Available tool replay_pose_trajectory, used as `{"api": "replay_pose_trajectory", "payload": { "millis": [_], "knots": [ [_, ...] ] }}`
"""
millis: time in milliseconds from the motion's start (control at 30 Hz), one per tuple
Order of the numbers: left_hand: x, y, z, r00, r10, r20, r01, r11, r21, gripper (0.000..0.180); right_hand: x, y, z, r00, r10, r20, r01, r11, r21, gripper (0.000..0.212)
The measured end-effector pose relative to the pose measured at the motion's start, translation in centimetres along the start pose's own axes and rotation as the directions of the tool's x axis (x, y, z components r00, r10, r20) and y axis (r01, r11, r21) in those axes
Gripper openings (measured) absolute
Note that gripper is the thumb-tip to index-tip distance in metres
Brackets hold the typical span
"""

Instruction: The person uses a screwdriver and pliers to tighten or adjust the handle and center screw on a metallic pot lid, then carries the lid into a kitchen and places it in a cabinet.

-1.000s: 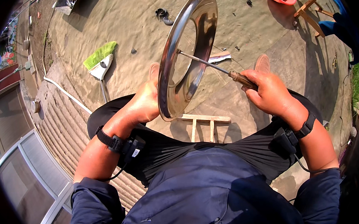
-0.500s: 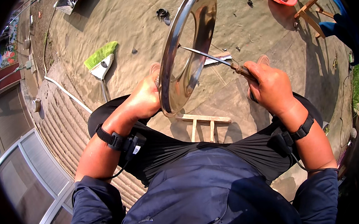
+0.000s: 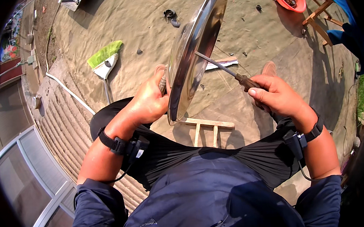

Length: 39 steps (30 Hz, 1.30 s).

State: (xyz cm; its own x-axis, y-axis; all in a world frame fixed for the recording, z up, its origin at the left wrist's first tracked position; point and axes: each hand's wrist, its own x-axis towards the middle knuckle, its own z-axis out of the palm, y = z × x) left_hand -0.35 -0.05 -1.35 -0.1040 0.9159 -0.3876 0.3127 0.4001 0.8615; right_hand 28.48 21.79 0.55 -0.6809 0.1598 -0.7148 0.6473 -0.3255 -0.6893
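A large, round, shiny metal lid (image 3: pixel 195 66) stands on edge in front of me, seen nearly side-on. My left hand (image 3: pixel 149 101) is closed at its left side, around a greyish ribbed piece (image 3: pixel 162 85) that looks like a knob; the fingers partly hide it. My right hand (image 3: pixel 275 93) grips the brown handle of a screwdriver (image 3: pixel 223 69). The shaft slants up and left, and its tip meets the lid's right-hand face near the middle. What the tip bears on is too small to tell.
A low wooden stool frame (image 3: pixel 208 122) stands between my legs. A green-bristled broom (image 3: pixel 106 62) lies to the left. An orange basin (image 3: pixel 296 5) of brown bits stands far right, beside a wooden-legged stand (image 3: pixel 319 17). Black scraps (image 3: pixel 171 17) lie ahead.
The lid has turned further side-on, its top shifting slightly right. My right hand has changed its hold on the screwdriver, with the thumb now along the handle, and the tip sits further right.
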Motion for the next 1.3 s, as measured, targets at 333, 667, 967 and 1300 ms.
{"api": "replay_pose_trajectory", "payload": {
  "millis": [333, 667, 967, 1300],
  "knots": [
    [-0.2, 0.1, 0.5, 0.997, -0.031, -0.068, 0.03, 0.999, -0.026, 0.036, 0.0, -0.1, 1.7, 0.724, -0.665, -0.187, 0.145, 0.411, -0.9, 0.03],
    [-0.8, 2.9, -0.9, 0.978, -0.196, -0.073, 0.179, 0.965, -0.191, 0.042, -0.7, -2.8, -1.4, 0.967, 0.05, 0.25, -0.113, 0.963, 0.245, 0.047],
    [-0.4, 0.7, 0.0, 0.992, 0.013, -0.125, -0.016, 1.0, -0.02, 0.042, 0.2, 0.0, 1.0, 0.954, -0.294, -0.057, 0.267, 0.919, -0.289, 0.027],
    [0.3, -0.6, 0.0, 0.992, 0.121, -0.045, -0.116, 0.988, 0.103, 0.045, 0.0, -0.9, 1.3, 0.788, -0.587, -0.182, 0.178, 0.502, -0.847, 0.03]
  ]
}}
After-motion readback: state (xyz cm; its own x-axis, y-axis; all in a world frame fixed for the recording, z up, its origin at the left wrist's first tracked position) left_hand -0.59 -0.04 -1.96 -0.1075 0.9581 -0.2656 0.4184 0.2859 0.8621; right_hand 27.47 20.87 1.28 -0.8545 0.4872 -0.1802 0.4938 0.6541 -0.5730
